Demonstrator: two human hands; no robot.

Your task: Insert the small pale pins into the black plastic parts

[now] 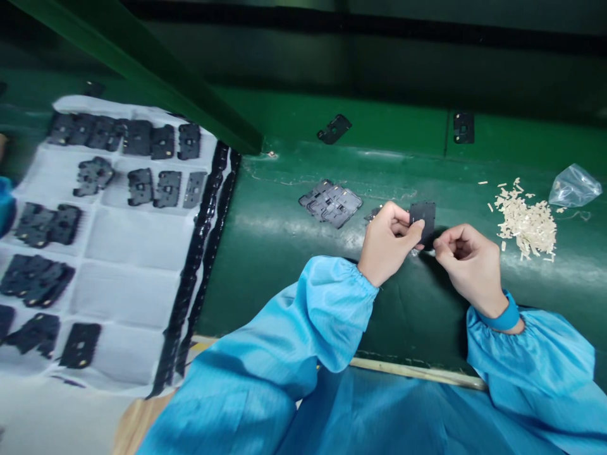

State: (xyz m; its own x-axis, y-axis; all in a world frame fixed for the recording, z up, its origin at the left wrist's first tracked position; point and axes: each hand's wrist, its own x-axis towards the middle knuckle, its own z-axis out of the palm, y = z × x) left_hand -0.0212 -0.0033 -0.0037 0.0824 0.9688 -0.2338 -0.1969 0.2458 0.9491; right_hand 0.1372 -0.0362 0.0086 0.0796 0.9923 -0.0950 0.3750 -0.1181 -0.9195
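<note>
My left hand point(386, 243) grips a flat black plastic part point(423, 215), thumb on its face, holding it up over the green bench. Close to that part's lower right edge is my right hand point(467, 262), its thumb and forefinger pinched together. Whatever lies between those fingertips is too small to make out. Left of my hands lies an overlapping group of black plastic parts point(332, 203) on the bench. Another dark part, partly hidden behind my left hand, shows at its edge. To the right spreads a pile of small cream-coloured pieces point(526, 221).
A clear plastic bag point(575, 185) lies beyond the pile. Two single black parts, one point(334, 129) and another point(463, 128), rest at the back. At left, a white compartmented sheet point(133, 237) carries rows of black parts. A green post point(190, 82) slants above; a blue sleeve point(6, 205) shows far left.
</note>
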